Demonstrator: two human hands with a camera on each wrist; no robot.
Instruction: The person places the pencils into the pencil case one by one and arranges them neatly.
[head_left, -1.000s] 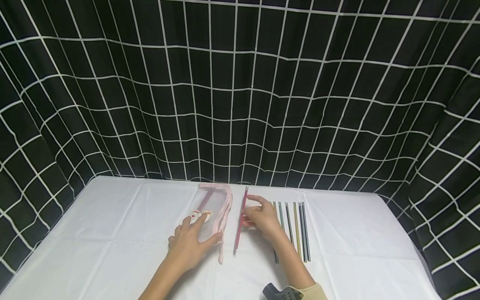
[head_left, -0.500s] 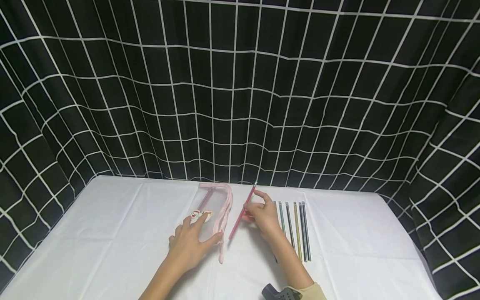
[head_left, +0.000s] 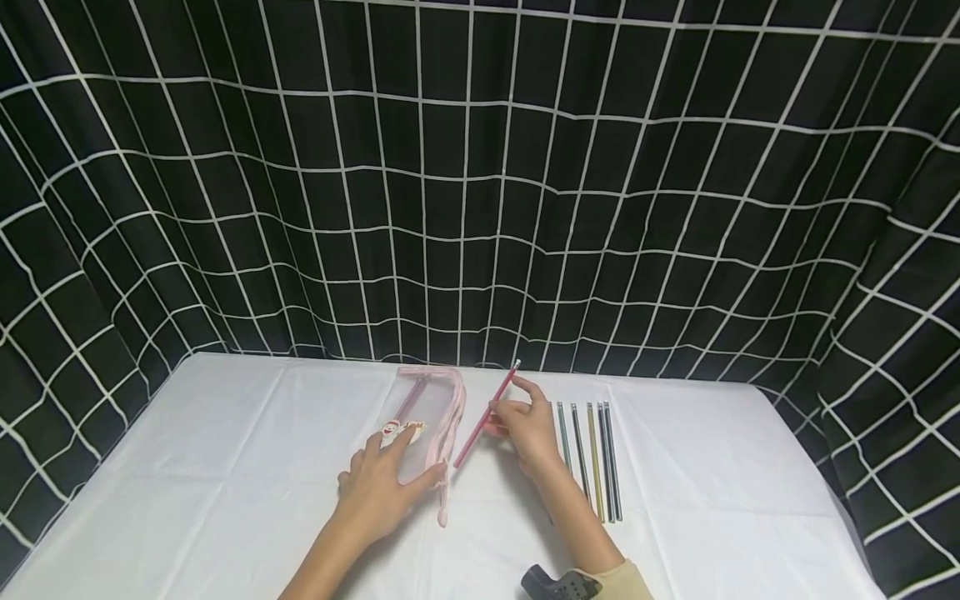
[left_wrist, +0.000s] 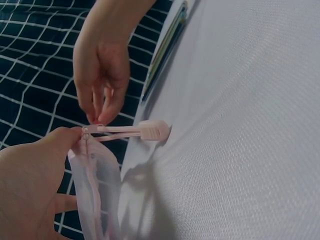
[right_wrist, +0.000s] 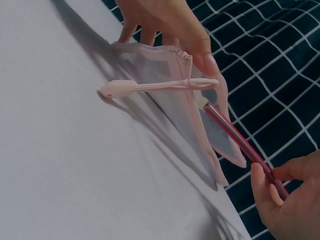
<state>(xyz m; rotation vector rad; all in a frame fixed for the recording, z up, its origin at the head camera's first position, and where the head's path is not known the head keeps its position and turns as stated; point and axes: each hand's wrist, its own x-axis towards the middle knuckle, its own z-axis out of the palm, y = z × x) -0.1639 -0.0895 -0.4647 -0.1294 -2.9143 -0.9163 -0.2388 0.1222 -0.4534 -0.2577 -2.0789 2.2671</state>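
Note:
My left hand holds a see-through mesh pencil pouch with pink zipper trim, thumb at the zipper edge and fingers over the printed side. One pink pencil shows through the mesh inside. My right hand pinches a second pink pencil between thumb and fingers. This pencil slants, its metal-capped end up and away, its lower end close to the pouch's zipper side. In the right wrist view the pencil's tip overlaps the parted pouch mouth. A pink pull strap hangs from the zipper.
Several dark, green and gold pencils lie in a row on the white-covered table, right of and partly behind my right forearm. A black curtain with a white grid stands behind the table. A dark wrist device sits by the right sleeve.
The pink pencil in my right hand has tilted from nearly upright in view to a slant, its lower end moving left toward the pouch. My left hand and the pouch stay put.

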